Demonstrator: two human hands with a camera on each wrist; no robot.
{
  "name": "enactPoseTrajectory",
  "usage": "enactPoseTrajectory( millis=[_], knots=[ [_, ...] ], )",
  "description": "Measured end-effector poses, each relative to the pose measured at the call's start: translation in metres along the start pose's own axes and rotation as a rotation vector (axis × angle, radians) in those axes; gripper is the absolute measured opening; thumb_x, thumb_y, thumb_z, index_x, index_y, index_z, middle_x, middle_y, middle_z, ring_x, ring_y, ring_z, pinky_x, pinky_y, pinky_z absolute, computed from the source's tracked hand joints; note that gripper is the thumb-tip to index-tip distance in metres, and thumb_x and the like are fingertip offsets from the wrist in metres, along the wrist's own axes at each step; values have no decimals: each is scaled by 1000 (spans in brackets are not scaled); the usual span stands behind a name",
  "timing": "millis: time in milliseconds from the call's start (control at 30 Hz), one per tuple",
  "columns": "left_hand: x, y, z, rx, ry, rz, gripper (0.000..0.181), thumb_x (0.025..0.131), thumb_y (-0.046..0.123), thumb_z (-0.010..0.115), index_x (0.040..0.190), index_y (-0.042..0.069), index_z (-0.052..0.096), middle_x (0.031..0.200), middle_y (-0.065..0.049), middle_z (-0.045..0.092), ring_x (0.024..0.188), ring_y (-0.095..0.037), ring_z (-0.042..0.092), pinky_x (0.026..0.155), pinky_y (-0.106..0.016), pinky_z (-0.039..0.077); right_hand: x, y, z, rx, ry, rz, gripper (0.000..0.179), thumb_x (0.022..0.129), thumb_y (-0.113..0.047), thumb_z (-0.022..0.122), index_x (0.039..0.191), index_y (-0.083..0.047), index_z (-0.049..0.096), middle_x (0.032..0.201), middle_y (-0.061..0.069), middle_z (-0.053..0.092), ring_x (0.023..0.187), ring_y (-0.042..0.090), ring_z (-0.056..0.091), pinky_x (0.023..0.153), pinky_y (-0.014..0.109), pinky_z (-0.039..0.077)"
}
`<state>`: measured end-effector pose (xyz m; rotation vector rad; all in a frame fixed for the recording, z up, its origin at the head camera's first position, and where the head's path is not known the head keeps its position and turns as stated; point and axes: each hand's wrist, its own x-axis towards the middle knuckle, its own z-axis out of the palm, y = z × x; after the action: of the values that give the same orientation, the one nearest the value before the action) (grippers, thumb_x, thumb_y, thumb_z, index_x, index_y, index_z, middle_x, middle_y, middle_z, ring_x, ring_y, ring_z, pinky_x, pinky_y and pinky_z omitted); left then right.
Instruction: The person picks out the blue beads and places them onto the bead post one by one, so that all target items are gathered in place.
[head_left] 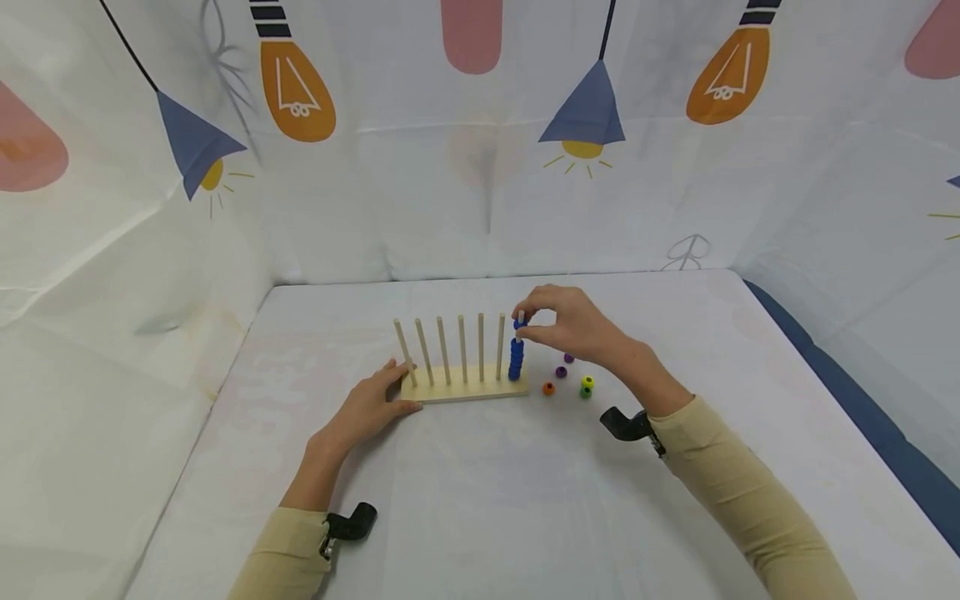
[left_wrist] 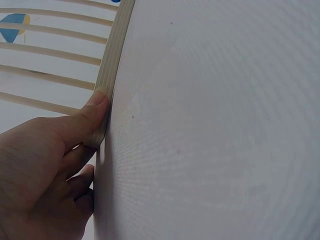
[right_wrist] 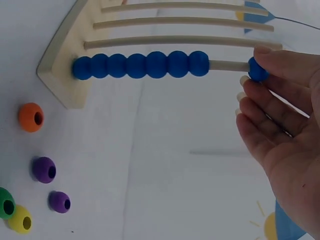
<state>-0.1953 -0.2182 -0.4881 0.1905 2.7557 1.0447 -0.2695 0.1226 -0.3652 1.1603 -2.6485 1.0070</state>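
A pale wooden peg rack (head_left: 465,389) stands upright on the table, with a row of thin pegs. My left hand (head_left: 371,408) grips the left end of its base, the thumb (left_wrist: 97,102) on the front edge and the fingers partly hidden behind. Several blue beads (right_wrist: 137,66) are stacked on the rightmost peg, down at its base. Near that peg's top, my right hand (head_left: 570,323) pinches another blue bead (right_wrist: 257,71) between thumb and forefinger. This bead is around the peg's tip, apart from the stack. The other pegs hold no beads.
Right of the rack lie loose beads: an orange bead (head_left: 549,388), two purple beads (right_wrist: 44,169), a yellow bead (right_wrist: 20,219) and a green bead (right_wrist: 6,204) touching it. A white curtain (head_left: 420,200) printed with lamps hangs behind the white table (head_left: 480,508).
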Motion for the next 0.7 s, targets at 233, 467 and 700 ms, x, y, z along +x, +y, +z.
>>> enactPoseTrajectory(
  millis=[233, 467, 700],
  knots=[
    [0, 1, 0, 1, -1, 5, 79, 89, 40, 74, 155, 15, 37, 164, -20, 21, 151, -42, 22, 119, -62, 26, -6, 9, 14, 19, -31, 59, 13, 86, -16, 79, 97, -14, 71, 96, -1, 70, 95, 20, 65, 82, 36, 54],
    [1, 4, -3, 13, -14, -9, 79, 89, 40, 73, 155, 16, 37, 164, -19, 21, 151, -42, 23, 119, -61, 25, -11, 14, 22, 32, -20, 64, 14, 87, -14, 78, 98, -13, 70, 100, 1, 70, 98, 22, 66, 88, 41, 54],
    [0, 4, -5, 60, -29, -9, 77, 90, 42, 72, 154, 16, 38, 164, -20, 23, 149, -44, 25, 118, -63, 27, -20, 15, 26, 38, -4, 109, 21, 89, -19, 76, 108, -11, 71, 109, 6, 72, 111, 27, 64, 98, 48, 52]
  ],
)
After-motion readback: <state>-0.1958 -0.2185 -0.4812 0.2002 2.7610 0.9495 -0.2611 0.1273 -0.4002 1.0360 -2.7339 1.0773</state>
